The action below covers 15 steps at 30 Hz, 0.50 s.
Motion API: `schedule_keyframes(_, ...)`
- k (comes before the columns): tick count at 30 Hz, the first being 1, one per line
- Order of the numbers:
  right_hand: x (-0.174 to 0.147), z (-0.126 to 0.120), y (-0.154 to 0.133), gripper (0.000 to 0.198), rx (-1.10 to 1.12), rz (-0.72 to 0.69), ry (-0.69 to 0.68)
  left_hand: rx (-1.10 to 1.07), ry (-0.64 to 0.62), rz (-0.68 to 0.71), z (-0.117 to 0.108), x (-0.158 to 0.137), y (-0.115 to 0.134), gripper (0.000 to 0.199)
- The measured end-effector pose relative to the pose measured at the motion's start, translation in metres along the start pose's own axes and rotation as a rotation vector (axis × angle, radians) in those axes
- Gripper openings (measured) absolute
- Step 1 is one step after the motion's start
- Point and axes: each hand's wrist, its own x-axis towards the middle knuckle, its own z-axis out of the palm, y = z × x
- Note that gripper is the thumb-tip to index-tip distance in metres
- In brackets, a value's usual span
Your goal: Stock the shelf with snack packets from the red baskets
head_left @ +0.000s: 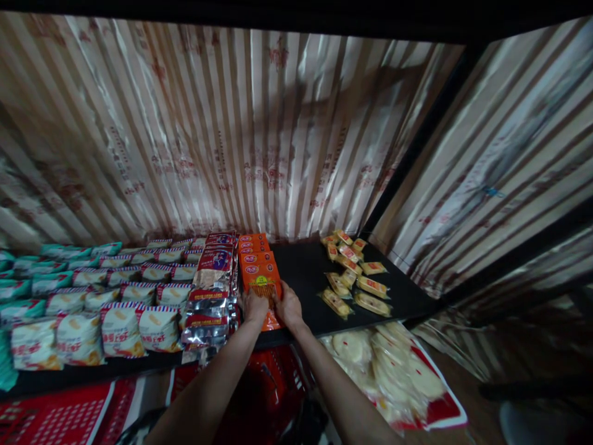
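Observation:
Orange snack packets [258,267] lie overlapped in a column on the black shelf. My left hand [256,307] grips the lower left part of the front packet, with its fingers curled over the printed face. At the lower right edge of that same packet is my right hand [288,305], closed on it with the thumb near the front. Just left of my hands stands a column of dark red and silver packets [214,269]. Parts of the front packet are hidden behind my fingers.
White and teal puffed-snack bags [119,327] fill the left of the shelf [296,259]. Small yellow wrapped snacks [345,262] lie loosely at right. Below are red crates [55,414] and bagged pale round discs [393,364]. Striped sheeting [278,136] hangs behind.

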Motion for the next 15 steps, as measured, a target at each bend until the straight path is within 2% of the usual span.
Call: schedule_keyframes(15, 0.0, -0.001, -0.003, 0.051, -0.134, 0.053, -0.052, 0.116, -0.006, 0.047, 0.003, -0.012, 0.002, 0.057)
